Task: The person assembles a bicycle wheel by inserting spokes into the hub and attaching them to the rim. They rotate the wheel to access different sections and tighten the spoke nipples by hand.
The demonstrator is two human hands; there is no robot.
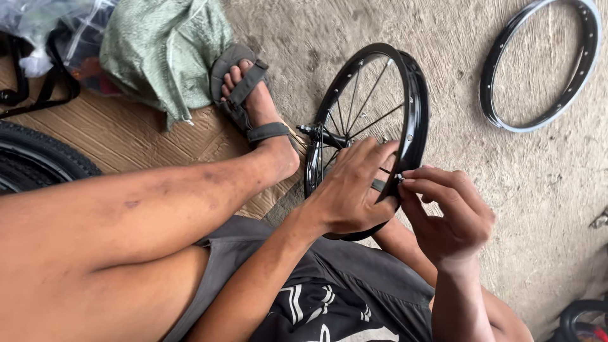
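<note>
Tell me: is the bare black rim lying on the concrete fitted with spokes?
No, the bare rim lies flat and empty, concrete showing through its middle; only the wheel between the hands has spokes.

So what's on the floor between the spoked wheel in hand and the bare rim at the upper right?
Nothing: in the head view, only bare concrete floor separates the spoked wheel from the bare rim.
</note>
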